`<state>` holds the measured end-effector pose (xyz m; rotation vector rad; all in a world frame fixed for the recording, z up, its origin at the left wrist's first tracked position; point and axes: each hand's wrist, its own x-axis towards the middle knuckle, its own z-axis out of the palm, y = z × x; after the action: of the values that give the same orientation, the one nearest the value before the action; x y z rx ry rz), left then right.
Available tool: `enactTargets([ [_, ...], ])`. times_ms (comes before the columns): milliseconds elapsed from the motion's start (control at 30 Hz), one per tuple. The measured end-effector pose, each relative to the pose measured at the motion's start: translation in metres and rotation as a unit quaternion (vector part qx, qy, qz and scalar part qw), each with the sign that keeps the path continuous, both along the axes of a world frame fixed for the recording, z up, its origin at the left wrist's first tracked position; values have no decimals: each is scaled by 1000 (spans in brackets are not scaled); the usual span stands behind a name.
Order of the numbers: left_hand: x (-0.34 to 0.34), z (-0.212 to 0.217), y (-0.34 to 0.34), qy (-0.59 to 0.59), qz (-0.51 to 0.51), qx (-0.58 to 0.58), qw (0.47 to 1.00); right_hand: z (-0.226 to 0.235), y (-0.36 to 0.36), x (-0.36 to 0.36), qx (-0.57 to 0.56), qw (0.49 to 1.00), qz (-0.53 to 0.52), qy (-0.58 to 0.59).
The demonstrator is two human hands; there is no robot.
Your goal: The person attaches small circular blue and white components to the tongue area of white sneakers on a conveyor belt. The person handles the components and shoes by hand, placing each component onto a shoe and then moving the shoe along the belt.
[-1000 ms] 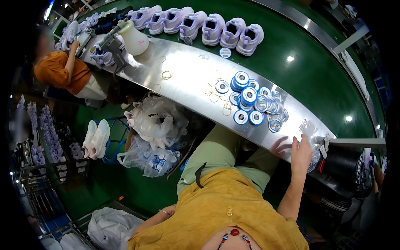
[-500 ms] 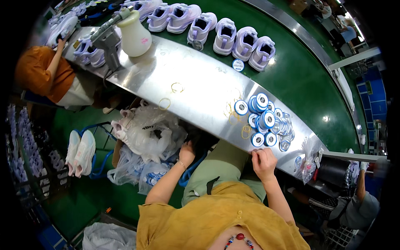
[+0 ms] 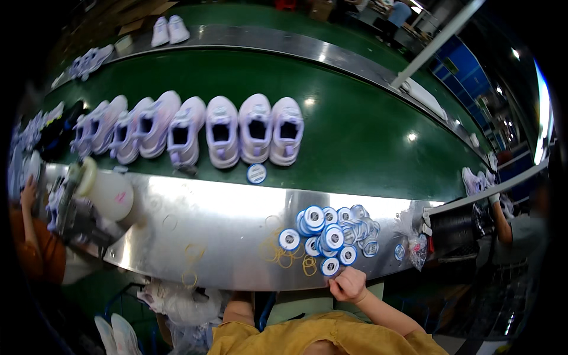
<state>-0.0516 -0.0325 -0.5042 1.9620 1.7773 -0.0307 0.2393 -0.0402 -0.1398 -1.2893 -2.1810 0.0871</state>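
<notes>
Bent fingers make the right hand [image 3: 349,285] look like a loose ball, but one cannot tell if they are pressed together or have a small thing in them. That hand is at the front edge of the shiny silver metal table [image 3: 231,207], just in front of the heap of round blue-rimmed tags [image 3: 332,236]. The left hand is out of sight, so its grip cannot be told; its bare forearm [image 3: 238,309] goes under the table, to the left of the heap.

Many tags have a white face with a black spot in the middle and tiny print, too small to read. One loose round blue-and-white tag [image 3: 256,173] lies behind the heap and to its left, near the pale purple shoes [image 3: 257,105]. It has lines of print, too blurry to read.

Right of the heap is a crinkly clear plastic bag [image 3: 418,251] with something pinkish inside. Far left of the heap is a cloudy white plastic bottle [image 3: 112,195] with a pink mark on it, joined to a grey metal spray gun [image 3: 86,222]. What is in it cannot be seen. Thin yellow rubber bands [image 3: 310,265] lie at the heap's left side.
</notes>
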Motion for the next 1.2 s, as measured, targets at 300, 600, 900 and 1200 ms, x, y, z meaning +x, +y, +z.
enactTargets([
  [300, -1, 18, 2, 30, 3, -35, 999, -2, 4, 1, 8, 1000, 0, 10],
  [600, 4, 30, 2, 40, 3, -41, 998, 3, 5, 5, 22, 999, 29, 9],
  [900, 11, 33, 11, 46, -5, -36, 998, -1, 3, 7, 39, 999, 29, 9],
  [1200, 14, 29, 6, 47, -10, -39, 998, -3, 5, 8, 51, 998, 18, 20],
])
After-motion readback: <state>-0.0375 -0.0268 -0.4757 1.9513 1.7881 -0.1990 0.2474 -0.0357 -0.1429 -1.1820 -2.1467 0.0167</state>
